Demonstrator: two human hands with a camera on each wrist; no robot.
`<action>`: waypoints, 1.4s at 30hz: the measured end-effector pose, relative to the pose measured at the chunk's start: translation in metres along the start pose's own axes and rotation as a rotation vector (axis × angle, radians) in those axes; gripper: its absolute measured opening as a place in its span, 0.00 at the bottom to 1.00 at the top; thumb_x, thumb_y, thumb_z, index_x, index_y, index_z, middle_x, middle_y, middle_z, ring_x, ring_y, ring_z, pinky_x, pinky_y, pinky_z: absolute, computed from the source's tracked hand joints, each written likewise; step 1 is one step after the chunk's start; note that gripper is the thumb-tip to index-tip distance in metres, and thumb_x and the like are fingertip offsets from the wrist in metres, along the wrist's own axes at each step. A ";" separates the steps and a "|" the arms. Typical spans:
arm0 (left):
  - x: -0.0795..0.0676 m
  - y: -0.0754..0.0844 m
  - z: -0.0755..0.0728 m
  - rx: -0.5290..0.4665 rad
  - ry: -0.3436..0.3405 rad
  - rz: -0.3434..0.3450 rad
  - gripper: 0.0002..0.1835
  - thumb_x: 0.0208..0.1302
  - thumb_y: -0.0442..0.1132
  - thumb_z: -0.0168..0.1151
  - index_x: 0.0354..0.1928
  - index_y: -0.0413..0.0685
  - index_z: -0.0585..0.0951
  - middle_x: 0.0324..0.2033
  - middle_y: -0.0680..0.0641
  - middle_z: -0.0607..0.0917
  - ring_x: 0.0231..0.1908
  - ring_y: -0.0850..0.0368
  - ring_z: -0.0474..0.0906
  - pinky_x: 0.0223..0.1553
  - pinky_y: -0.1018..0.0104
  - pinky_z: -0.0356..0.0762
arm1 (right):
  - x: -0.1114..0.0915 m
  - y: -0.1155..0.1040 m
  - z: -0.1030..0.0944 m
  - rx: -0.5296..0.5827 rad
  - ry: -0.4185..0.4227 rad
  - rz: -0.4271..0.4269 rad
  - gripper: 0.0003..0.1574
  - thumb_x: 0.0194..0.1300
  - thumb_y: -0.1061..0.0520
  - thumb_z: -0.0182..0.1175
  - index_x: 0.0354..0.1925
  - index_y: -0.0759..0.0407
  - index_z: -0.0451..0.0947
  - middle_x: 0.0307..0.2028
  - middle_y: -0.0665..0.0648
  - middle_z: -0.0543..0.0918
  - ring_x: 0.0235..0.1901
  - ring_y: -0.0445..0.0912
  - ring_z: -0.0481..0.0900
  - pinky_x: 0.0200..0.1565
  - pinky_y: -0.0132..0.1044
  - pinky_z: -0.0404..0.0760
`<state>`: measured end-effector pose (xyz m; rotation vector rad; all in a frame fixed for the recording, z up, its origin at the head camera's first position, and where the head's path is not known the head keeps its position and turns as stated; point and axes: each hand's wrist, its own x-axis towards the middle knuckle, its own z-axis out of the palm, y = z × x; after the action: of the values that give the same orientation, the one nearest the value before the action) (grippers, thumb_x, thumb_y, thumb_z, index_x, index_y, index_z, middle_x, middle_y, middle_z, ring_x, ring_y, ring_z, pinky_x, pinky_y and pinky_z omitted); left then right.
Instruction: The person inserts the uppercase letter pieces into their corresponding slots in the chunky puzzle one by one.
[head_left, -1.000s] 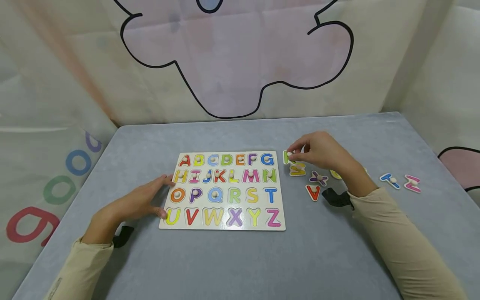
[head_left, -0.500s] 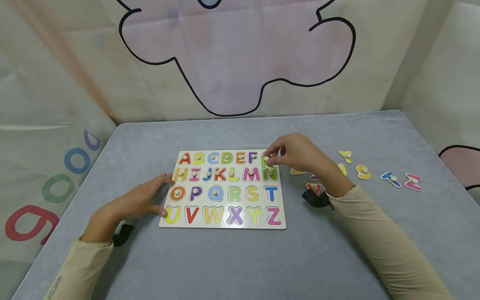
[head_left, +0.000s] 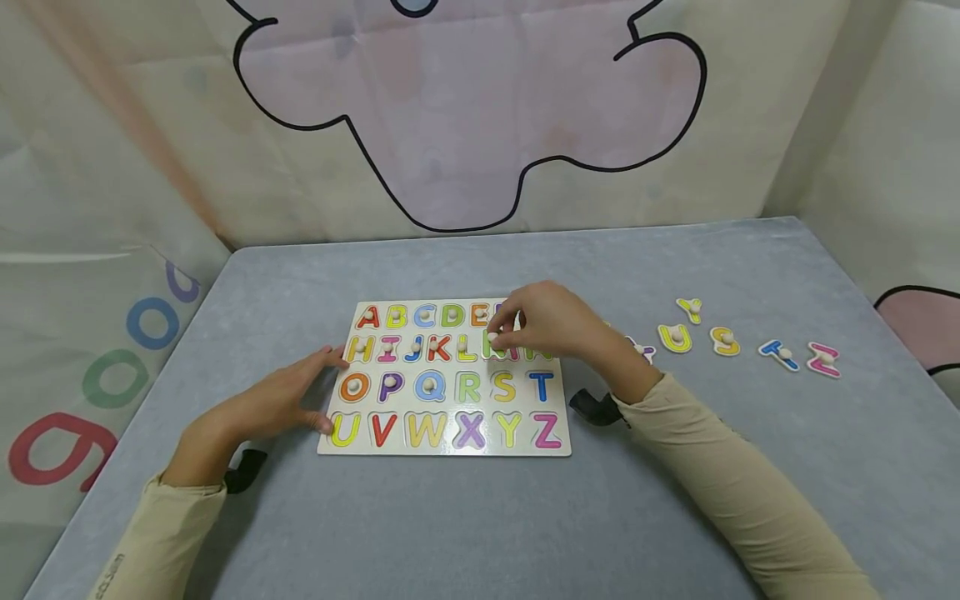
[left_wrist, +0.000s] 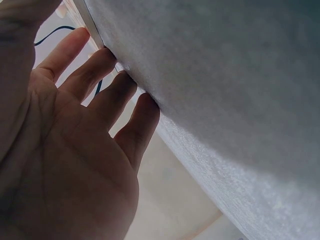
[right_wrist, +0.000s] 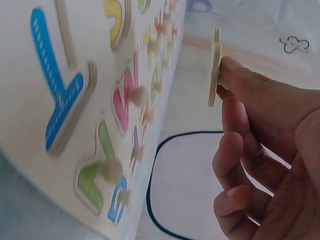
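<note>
A white alphabet puzzle board [head_left: 442,452] lies flat on the table, its upper rows filled with knobbed letters. Over its right half, my right hand [head_left: 551,321] pinches the small knob of a green letter puzzle piece [head_left: 490,350] between thumb and forefinger. The right wrist view shows that piece edge-on [right_wrist: 215,70], apart from the board. Along the board's left edge rests my left hand [head_left: 281,400], thumb by the lower corner and fingers extended. The left wrist view has its fingertips [left_wrist: 147,102] at the edge. Recesses for R, S, T and the bottom row hold no pieces.
Right of the board lie loose letters: a yellow-green Y [head_left: 689,311], a yellow U [head_left: 675,337], an S [head_left: 725,340], a blue T [head_left: 778,354] and a pink Z [head_left: 823,360]. A purple piece [head_left: 647,352] is partly hidden by the right forearm.
My right hand has lifted the green letter from the table right of the board and carried it left over the board. My left hand stays at the board's edge.
</note>
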<state>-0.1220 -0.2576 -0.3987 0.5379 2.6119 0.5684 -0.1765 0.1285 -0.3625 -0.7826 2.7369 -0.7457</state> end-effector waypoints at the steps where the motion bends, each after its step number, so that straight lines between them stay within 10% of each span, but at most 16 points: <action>1: 0.000 0.000 0.000 0.000 0.000 0.000 0.46 0.43 0.52 0.78 0.64 0.50 0.65 0.75 0.33 0.58 0.72 0.30 0.56 0.67 0.32 0.61 | 0.001 -0.002 0.002 -0.001 -0.003 -0.004 0.11 0.57 0.49 0.74 0.40 0.47 0.89 0.27 0.44 0.83 0.30 0.41 0.75 0.30 0.33 0.70; 42: -0.001 0.002 0.000 0.007 0.007 -0.002 0.47 0.43 0.53 0.78 0.65 0.50 0.65 0.75 0.34 0.59 0.72 0.30 0.56 0.67 0.31 0.59 | 0.009 -0.023 0.051 -0.096 -0.130 -0.040 0.05 0.56 0.48 0.74 0.32 0.40 0.86 0.21 0.40 0.78 0.26 0.36 0.73 0.27 0.32 0.67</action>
<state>-0.1206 -0.2568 -0.3977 0.5367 2.6221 0.5615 -0.1575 0.0860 -0.3949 -0.8754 2.6639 -0.5539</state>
